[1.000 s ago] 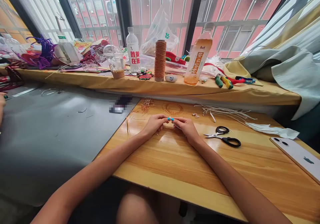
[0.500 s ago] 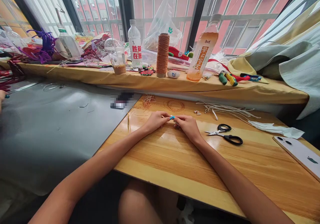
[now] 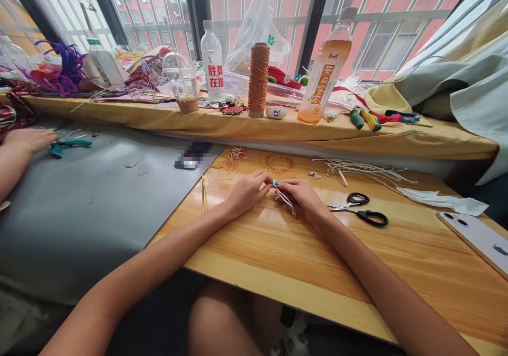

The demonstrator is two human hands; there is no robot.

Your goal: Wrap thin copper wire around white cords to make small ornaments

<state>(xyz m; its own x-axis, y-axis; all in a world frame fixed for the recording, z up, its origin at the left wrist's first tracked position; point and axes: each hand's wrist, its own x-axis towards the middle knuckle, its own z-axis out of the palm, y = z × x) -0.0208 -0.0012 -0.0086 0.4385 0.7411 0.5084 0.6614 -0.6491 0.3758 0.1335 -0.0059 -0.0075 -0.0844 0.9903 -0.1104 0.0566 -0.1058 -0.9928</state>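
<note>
Over the middle of the wooden table (image 3: 254, 250), my left hand (image 3: 251, 191) and my right hand (image 3: 304, 194) meet at the fingertips. Both are closed in a pinch on a small white cord (image 3: 286, 199), whose loose strands hang down below the right fingers. The blue at the fingertips looks like nail colour. To the right of my right hand lie black-handled scissors (image 3: 359, 208), blades partly spread. White cord lengths (image 3: 361, 169), small white-orange scraps (image 3: 314, 174), a coil of thin orange thread (image 3: 279, 163) and a tangle of thread (image 3: 236, 157) lie behind my hands.
Another person's hand (image 3: 29, 139) is at the left, beside green-handled pliers (image 3: 69, 145) on the grey mat (image 3: 99, 202). A phone (image 3: 476, 239) and white tissue (image 3: 444, 201) lie right. On the ledge stand a brown thread spool (image 3: 259, 81), a tea bottle (image 3: 327, 73) and a cup (image 3: 184, 89).
The white cord's strands now show hanging below my right fingers; before, they were hidden. The other person's hand has come further into view at the left, with the green pliers beside it.
</note>
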